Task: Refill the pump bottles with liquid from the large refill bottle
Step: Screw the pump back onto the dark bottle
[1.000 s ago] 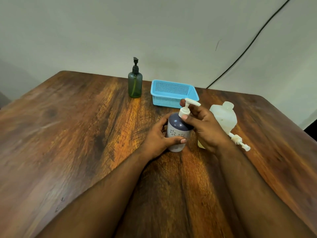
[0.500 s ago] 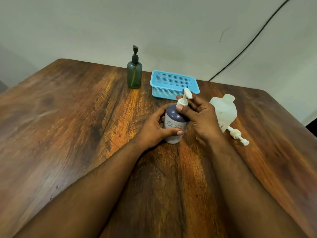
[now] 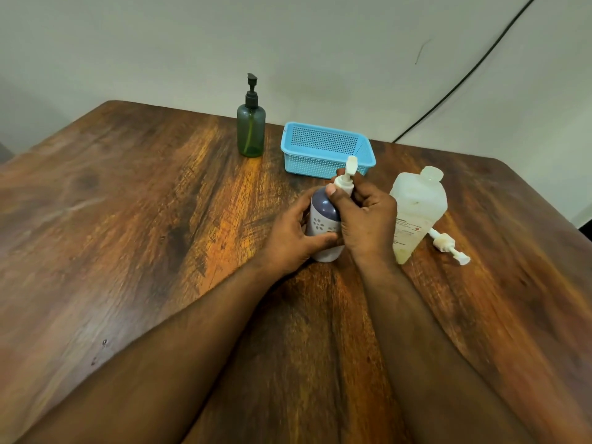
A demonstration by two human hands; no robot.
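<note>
Two pump bottles – purple one (image 3: 323, 216) getting gripped by left hand (image 3: 293, 233), right hand (image 3: 365, 219) pinching its pump (image 3: 346, 179); green one (image 3: 250, 128) sitting behind – one refill bottle (image 3: 416, 209), wooden table (image 3: 128, 219).

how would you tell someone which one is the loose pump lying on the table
Find the big whitish refill bottle on the right of the wooden table. Just right of its base lies a small white pump, flat on the wood, attached to no bottle.

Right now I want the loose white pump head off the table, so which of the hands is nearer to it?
Right. The right hand pinches the purple bottle's pump collar, with the refill bottle between it and the loose pump head. The left hand grips the purple bottle, farther away.
</note>
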